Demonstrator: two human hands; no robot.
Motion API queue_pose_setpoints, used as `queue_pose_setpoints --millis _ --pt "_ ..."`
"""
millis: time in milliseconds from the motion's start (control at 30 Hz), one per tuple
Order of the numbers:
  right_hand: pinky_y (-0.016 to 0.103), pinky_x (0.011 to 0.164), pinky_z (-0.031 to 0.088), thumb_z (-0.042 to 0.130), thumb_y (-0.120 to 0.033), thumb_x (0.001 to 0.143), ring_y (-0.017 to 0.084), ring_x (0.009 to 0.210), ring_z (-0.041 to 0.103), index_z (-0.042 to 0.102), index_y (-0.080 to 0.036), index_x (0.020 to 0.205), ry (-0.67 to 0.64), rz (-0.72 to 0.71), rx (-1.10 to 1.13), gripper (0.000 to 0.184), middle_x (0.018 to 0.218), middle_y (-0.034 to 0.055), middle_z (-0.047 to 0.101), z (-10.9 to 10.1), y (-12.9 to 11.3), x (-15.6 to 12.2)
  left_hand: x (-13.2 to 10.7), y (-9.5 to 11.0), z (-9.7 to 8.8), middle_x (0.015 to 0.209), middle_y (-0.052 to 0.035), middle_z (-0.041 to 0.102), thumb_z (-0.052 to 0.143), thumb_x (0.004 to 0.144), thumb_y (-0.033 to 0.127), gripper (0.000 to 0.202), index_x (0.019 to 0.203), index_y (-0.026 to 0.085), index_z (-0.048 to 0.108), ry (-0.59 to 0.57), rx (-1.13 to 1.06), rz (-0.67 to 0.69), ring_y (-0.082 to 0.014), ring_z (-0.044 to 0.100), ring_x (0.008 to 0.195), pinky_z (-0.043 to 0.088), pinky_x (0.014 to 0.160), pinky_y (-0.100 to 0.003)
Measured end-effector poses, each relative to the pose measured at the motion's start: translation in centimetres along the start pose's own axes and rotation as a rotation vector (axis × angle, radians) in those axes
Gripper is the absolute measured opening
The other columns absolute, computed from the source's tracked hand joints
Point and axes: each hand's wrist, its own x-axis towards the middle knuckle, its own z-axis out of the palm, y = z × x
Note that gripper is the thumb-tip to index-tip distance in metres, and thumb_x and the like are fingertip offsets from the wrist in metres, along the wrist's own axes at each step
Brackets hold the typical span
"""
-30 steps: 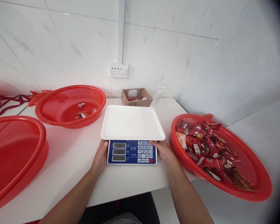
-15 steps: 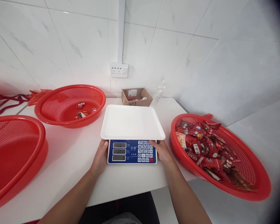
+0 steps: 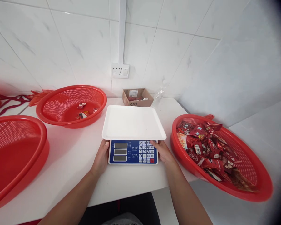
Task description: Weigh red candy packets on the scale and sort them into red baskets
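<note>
Left grip (image 3: 100, 157), right grip (image 3: 163, 152) curled around scale (image 3: 133, 152) base, one each side.

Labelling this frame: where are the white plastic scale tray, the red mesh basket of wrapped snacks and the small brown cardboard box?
white plastic scale tray (image 3: 133, 122): head view, flat top
red mesh basket of wrapped snacks (image 3: 249, 162): head view, bare right wall
small brown cardboard box (image 3: 137, 103): head view, front wall

From the scale (image 3: 133, 151), bare table (image 3: 77, 150) lies open at 6 o'clock and from 7 to 9 o'clock, as far as the near red basket (image 3: 18, 156). At 10 o'clock the far red basket (image 3: 70, 123) stands near. At 3 o'clock the full basket (image 3: 248, 165) crowds the right hand (image 3: 162, 151). At 12 o'clock a cardboard box (image 3: 137, 97) and a bottle (image 3: 158, 95) block the wall side.
</note>
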Motion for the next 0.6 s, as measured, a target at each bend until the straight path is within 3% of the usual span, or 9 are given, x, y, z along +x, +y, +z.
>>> queue_pose_setpoints --millis 200,367,600 --pt "0.043 0.088 0.048 0.065 -0.041 0.074 0.026 0.105 0.059 0.056 -0.025 0.117 -0.042 -0.036 -0.138 0.047 0.115 0.0063 0.064 -0.3 -0.4 0.2 0.0 0.1 0.0 0.123 -0.0022 0.057 0.047 0.086 0.042 0.040 0.123 0.029 0.048 -0.003 -0.007 -0.004 -0.0259 0.049 0.115 0.039 0.094 -0.039" --pt "0.043 0.098 0.040 0.067 -0.045 0.071 0.026 0.111 0.055 0.056 -0.026 0.119 -0.091 -0.017 -0.253 0.053 0.118 0.0051 0.062 -1.0 -1.3 0.6 0.0 0.1 0.0 0.122 -0.0023 0.057 0.048 0.085 0.042 0.040 0.123 0.029 0.049 0.002 -0.017 -0.008 -0.0258 0.051 0.113 0.040 0.092 -0.039" --pt "0.042 0.102 0.036 0.074 -0.041 0.063 0.025 0.115 0.052 0.054 -0.028 0.122 -0.150 0.049 -0.150 0.064 0.124 0.0037 0.059 -2.0 -1.9 0.8 0.1 0.2 0.0 0.122 -0.0023 0.057 0.044 0.088 0.039 0.039 0.125 0.028 0.047 -0.016 -0.033 0.005 -0.0253 0.049 0.115 0.040 0.092 -0.038"
